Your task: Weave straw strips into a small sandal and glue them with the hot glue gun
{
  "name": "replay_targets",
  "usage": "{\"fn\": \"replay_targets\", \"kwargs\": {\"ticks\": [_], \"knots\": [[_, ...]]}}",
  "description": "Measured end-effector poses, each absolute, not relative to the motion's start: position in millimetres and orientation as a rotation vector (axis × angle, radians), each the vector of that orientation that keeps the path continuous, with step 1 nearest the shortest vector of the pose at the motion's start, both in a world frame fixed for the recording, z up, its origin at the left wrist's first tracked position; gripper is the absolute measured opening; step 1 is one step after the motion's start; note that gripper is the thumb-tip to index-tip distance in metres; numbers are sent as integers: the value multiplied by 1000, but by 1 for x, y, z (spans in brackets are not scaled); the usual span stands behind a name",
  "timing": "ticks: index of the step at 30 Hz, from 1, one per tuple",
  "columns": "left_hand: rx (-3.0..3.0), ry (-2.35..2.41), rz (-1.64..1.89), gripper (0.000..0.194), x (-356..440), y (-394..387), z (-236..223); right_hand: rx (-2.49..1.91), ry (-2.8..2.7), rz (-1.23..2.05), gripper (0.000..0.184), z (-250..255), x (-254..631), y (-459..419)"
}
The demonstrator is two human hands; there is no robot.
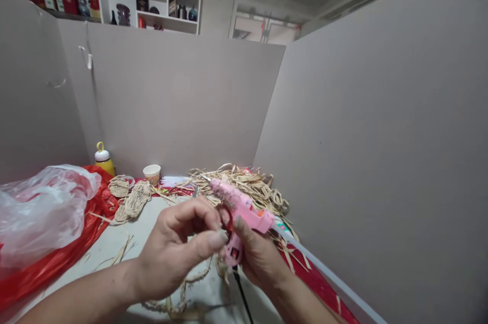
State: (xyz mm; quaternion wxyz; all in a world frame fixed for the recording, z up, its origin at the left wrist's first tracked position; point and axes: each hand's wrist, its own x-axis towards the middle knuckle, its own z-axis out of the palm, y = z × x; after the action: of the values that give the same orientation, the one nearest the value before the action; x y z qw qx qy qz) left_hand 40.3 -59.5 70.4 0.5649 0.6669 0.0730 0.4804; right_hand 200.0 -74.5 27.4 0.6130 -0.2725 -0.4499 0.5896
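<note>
My right hand (259, 258) is wrapped round the handle of a pink hot glue gun (232, 199), its metal nozzle pointing up and left. From the gun's back end a long translucent glue stick (328, 270) runs down to the right. A black cord (243, 293) hangs from the handle. Close against the gun's trigger side, my left hand (183, 247) has its thumb and fingers pinched together; what lies between them, if anything, I cannot make out. Below the hands, a twisted ring of dry plant fibre (182, 297) rests on the pale work surface, partly covered by the left wrist.
A heap of dry straw strips (251, 184) lies at the back. Coiled braided cord (138, 199), a paper cup (152, 174) and a yellow bottle (103, 161) stand back left. Plastic bags (49, 212) fill the left side. Grey partitions (179, 100) enclose the table.
</note>
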Motion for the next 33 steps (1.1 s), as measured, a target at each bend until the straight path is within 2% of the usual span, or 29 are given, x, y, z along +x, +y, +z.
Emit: {"fn": "replay_targets", "kwargs": {"ticks": [5,7,9,10,11,13,18,23,27,33], "knots": [[1739,286,973,42,23,-52,85,-663,-965,1108,32,60,228,-78],[1995,381,704,39,25,-39,82,-667,-931,999,30,69,239,-80],[2225,522,543,11,31,-23,71,-687,-908,942,28,72,246,-79],[2338,642,506,10,35,-15,63,-699,-908,928,27,72,247,-78],[2406,789,486,20,40,-7,54,-714,-918,922,26,70,248,-77],[2455,993,451,24,47,6,35,-756,-951,920,24,66,246,-72],[2478,1075,480,43,66,21,3,-858,-998,923,20,59,245,-58],[2479,1103,362,30,89,25,-15,-979,-997,895,20,46,255,-61],[2425,1101,304,23,97,27,-27,-1110,-948,886,21,15,263,-71],[2288,993,410,13,91,20,-25,-1279,-837,932,22,-29,265,-72]]}}
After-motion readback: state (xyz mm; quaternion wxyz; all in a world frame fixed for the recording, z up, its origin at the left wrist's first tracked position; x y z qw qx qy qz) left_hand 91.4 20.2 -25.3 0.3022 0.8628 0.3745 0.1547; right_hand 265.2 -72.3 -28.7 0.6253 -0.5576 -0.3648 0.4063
